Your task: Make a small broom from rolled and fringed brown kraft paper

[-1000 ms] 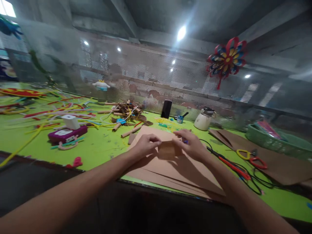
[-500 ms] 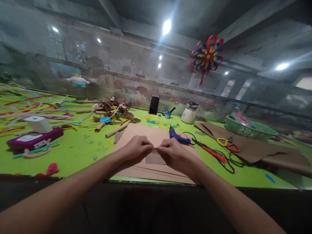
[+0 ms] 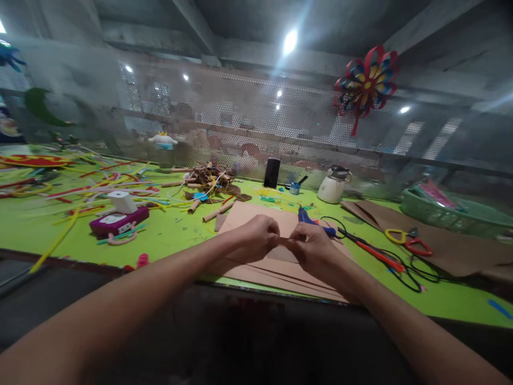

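- Since half a second ago the two hands have drawn closer together, and the brown paper piece [image 3: 287,252], which then hung broad and flat below the fingers, now shows only as a small strip between them.
- The left hand [image 3: 258,238] is curled into a loose fist, its fingertips pinched narrow on the left edge of the piece.
- The right hand [image 3: 315,248] meets it from three o'clock, thumb and fingers closed tight on the other edge; the two sets of fingertips nearly touch.
- The piece is held just above a stack of brown sheets [image 3: 252,214], which lies on the green table [image 3: 172,238] at the near edge, straight ahead of the person.
- A blue glue gun [image 3: 309,218] lies at twelve o'clock from the right hand, just beyond the knuckles.
- At three o'clock from the hands run a red-handled tool [image 3: 379,255] and black cables, and further out scissors [image 3: 409,241] with one yellow and one red loop rest on more brown paper.
- A green basket [image 3: 452,218] sits at two o'clock, well apart.
- A white jug [image 3: 332,190] and a black phone [image 3: 272,172] stand at twelve to one o'clock against the mesh wall.
- At nine o'clock a purple box [image 3: 118,223] carries a white block [image 3: 122,202]; coloured strips litter the table beyond it.
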`<action>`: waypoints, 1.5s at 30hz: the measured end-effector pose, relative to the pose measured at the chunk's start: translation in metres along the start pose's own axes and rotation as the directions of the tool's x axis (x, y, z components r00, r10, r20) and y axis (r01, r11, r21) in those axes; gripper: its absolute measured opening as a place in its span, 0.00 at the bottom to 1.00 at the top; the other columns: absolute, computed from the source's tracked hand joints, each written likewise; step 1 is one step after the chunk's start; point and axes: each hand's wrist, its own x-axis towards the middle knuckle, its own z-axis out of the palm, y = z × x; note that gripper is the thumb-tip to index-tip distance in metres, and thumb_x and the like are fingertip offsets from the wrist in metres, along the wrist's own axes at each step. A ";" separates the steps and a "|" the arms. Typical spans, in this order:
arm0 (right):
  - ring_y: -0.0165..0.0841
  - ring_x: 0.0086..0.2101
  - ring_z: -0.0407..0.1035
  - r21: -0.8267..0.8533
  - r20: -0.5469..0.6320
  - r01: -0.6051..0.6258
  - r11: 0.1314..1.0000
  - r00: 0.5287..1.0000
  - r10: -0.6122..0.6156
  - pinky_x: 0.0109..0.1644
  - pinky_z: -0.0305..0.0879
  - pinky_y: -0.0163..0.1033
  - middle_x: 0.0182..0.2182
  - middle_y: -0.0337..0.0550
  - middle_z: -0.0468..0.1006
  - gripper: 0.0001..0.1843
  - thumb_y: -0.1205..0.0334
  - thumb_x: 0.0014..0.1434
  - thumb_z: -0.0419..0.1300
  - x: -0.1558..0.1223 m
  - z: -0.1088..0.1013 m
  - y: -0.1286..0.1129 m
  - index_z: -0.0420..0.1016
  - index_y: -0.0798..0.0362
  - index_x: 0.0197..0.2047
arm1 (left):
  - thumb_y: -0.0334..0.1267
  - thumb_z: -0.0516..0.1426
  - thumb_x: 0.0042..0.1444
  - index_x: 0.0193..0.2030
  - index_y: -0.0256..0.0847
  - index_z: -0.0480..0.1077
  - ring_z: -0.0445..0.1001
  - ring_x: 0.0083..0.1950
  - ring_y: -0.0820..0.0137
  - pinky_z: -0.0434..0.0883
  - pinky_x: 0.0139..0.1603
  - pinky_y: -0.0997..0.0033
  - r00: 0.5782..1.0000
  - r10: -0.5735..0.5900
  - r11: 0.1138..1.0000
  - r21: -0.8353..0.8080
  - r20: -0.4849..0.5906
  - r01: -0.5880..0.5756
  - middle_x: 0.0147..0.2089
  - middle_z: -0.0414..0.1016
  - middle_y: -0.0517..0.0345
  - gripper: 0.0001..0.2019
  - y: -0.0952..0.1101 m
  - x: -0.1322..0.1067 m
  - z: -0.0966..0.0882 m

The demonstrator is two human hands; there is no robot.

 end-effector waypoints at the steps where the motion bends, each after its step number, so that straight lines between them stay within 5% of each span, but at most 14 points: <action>1: 0.30 0.27 0.60 -0.046 -0.019 0.056 0.997 0.998 -0.057 0.29 0.57 0.35 0.25 0.40 0.68 0.06 0.68 0.51 0.57 0.005 -0.004 0.002 0.70 0.54 0.23 | 0.32 0.52 0.48 0.30 0.33 0.72 0.63 0.27 0.74 0.58 0.27 0.76 0.995 0.084 0.996 0.045 -0.048 -0.082 0.27 0.70 0.57 0.08 0.001 0.001 -0.002; 4: 0.34 0.32 0.59 -0.272 -0.112 0.198 0.942 0.965 -0.236 0.35 0.57 0.39 0.26 0.44 0.66 0.09 0.70 0.54 0.55 0.016 -0.017 0.003 0.72 0.52 0.24 | 0.31 0.49 0.54 0.34 0.34 0.70 0.63 0.35 0.71 0.62 0.35 0.73 0.901 0.386 0.902 0.284 -0.200 -0.324 0.34 0.69 0.52 0.09 0.004 -0.002 -0.010; 6: 0.36 0.33 0.57 -0.387 -0.129 0.234 0.892 0.944 -0.304 0.38 0.57 0.42 0.27 0.45 0.66 0.11 0.71 0.56 0.53 0.014 -0.020 0.000 0.73 0.52 0.27 | 0.31 0.45 0.59 0.35 0.34 0.69 0.62 0.38 0.69 0.62 0.41 0.67 0.825 0.526 0.792 0.475 -0.207 -0.385 0.36 0.67 0.50 0.12 0.007 -0.008 -0.012; 10: 0.36 0.32 0.56 -0.366 0.002 0.287 0.885 0.951 -0.308 0.37 0.56 0.42 0.27 0.45 0.66 0.09 0.70 0.56 0.53 -0.013 -0.012 -0.010 0.70 0.53 0.26 | 0.33 0.45 0.60 0.36 0.36 0.68 0.61 0.40 0.67 0.59 0.48 0.61 0.746 0.666 0.572 0.620 0.031 -0.537 0.35 0.67 0.49 0.11 0.013 -0.027 -0.008; 13: 0.34 0.30 0.56 -0.272 0.074 0.284 0.919 0.959 -0.275 0.33 0.55 0.40 0.24 0.43 0.64 0.11 0.69 0.56 0.52 -0.031 -0.005 -0.015 0.67 0.53 0.24 | 0.34 0.48 0.59 0.34 0.37 0.67 0.61 0.37 0.68 0.60 0.44 0.64 0.726 0.664 0.533 0.570 0.175 -0.625 0.35 0.67 0.50 0.08 0.018 -0.036 -0.001; 21: 0.32 0.31 0.61 -0.107 0.173 0.180 0.978 0.972 -0.160 0.34 0.58 0.37 0.27 0.45 0.67 0.12 0.66 0.60 0.51 -0.040 -0.005 -0.012 0.71 0.55 0.28 | 0.30 0.48 0.57 0.27 0.35 0.67 0.60 0.33 0.69 0.60 0.36 0.69 0.839 0.524 0.723 0.442 0.149 -0.530 0.28 0.64 0.52 0.10 0.020 -0.036 0.016; 28: 0.28 0.25 0.63 0.018 0.168 -0.133 0.991 0.977 0.128 0.29 0.58 0.32 0.24 0.39 0.71 0.07 0.62 0.55 0.57 -0.039 -0.011 -0.009 0.74 0.53 0.28 | 0.36 0.49 0.58 0.31 0.36 0.70 0.63 0.31 0.74 0.59 0.31 0.76 0.945 0.306 0.929 0.180 0.115 -0.322 0.32 0.64 0.56 0.11 0.012 -0.036 0.009; 38: 0.29 0.25 0.63 0.024 0.436 -0.284 0.959 0.866 0.246 0.27 0.56 0.32 0.23 0.39 0.72 0.08 0.61 0.54 0.55 -0.019 -0.023 0.000 0.74 0.55 0.29 | 0.38 0.51 0.55 0.36 0.37 0.69 0.65 0.30 0.73 0.60 0.30 0.76 0.967 0.076 0.996 0.022 0.243 -0.084 0.31 0.69 0.58 0.09 0.010 -0.026 0.001; 45: 0.29 0.27 0.63 -0.001 0.528 -0.377 0.926 0.786 0.321 0.30 0.56 0.32 0.24 0.39 0.72 0.09 0.60 0.52 0.56 -0.008 -0.027 -0.002 0.72 0.55 0.27 | 0.39 0.49 0.55 0.32 0.38 0.67 0.63 0.30 0.73 0.58 0.29 0.76 0.962 0.021 0.997 0.066 0.272 -0.041 0.30 0.68 0.58 0.09 0.011 -0.024 0.000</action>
